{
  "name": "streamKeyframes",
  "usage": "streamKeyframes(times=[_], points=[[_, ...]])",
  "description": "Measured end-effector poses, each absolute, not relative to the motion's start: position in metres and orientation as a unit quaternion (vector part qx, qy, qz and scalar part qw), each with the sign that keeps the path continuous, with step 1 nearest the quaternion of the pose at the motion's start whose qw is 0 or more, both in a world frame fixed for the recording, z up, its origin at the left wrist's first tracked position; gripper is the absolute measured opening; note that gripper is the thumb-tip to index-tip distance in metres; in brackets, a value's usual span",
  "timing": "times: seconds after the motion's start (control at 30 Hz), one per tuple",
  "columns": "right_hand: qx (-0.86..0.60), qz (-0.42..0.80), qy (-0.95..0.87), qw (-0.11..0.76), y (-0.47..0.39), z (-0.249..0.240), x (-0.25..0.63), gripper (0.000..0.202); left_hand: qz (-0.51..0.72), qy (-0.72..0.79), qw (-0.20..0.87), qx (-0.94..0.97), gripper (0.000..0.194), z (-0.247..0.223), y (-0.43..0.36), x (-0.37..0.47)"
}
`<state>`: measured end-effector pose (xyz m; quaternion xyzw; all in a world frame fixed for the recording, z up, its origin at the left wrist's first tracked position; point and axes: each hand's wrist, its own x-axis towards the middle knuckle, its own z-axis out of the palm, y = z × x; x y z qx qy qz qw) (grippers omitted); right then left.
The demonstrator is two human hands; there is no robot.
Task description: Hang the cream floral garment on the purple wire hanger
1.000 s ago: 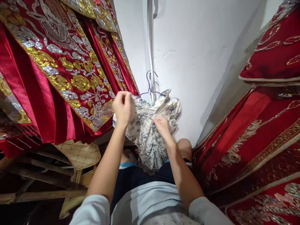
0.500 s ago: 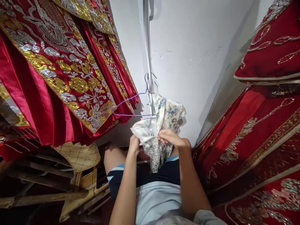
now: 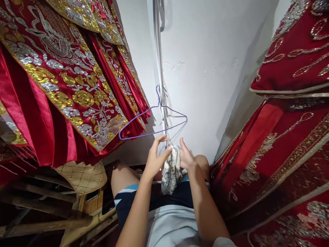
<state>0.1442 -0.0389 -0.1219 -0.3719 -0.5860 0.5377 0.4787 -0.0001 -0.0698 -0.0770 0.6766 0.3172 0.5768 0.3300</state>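
cupping bunched floral cloth [image 3: 170, 176] between left hand [image 3: 155, 160] and right hand [image 3: 187, 158]

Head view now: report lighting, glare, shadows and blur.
Head view: light falls brightly on the white painted wall, greying towards its right; head view: glints speckle the red, gold-and-silver embroidered garment at left; head view: the brown wooden slatted frame sinks into darkness; head view: the crumpled cream-and-blue floral cloth looks soft.

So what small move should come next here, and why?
Probably closing the right hand around the floral garment: the right thumb stands clear of the cloth, which hangs bunched between that hand and the left hand, below the bare purple hanger.
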Motion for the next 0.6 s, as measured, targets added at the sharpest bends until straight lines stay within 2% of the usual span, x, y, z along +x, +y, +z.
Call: streamKeyframes(times=[0.07, 0.17, 0.23, 0.27, 0.3, 0.37, 0.43, 0.6], points=[[-0.322, 0.588, -0.585, 0.456, -0.046, -0.111, 0.147, 0.061, 0.548, 0.300, 0.370, 0.687, 0.046, -0.082, -0.062, -0.012], [-0.229, 0.650, -0.654, 0.311, -0.058, -0.086, 0.161, 0.052, 0.442, 0.303, 0.458, 0.710, 0.048, -0.097, -0.057, -0.029], [-0.233, 0.618, -0.723, 0.203, -0.063, -0.069, 0.175, 0.040, 0.335, 0.321, 0.483, 0.742, 0.043, -0.109, -0.061, -0.043], [-0.262, 0.581, -0.750, 0.177, -0.065, -0.061, 0.183, 0.031, 0.281, 0.329, 0.477, 0.765, 0.041, -0.115, -0.064, -0.051], [-0.300, 0.532, -0.772, 0.178, -0.065, -0.055, 0.190, 0.022, 0.234, 0.337, 0.458, 0.789, 0.039, -0.119, -0.067, -0.061], [-0.381, 0.423, -0.789, 0.232, -0.063, -0.048, 0.203, 0.013, 0.204, 0.366, 0.389, 0.820, 0.036, -0.125, -0.072, -0.084], [-0.419, 0.335, -0.792, 0.292, -0.057, -0.047, 0.210, 0.020, 0.243, 0.404, 0.311, 0.825, 0.034, -0.126, -0.071, -0.110], [-0.385, 0.214, -0.808, 0.392, -0.037, -0.046, 0.192, 0.024, 0.302, 0.468, 0.161, 0.815, 0.020, -0.109, -0.053, -0.161]])
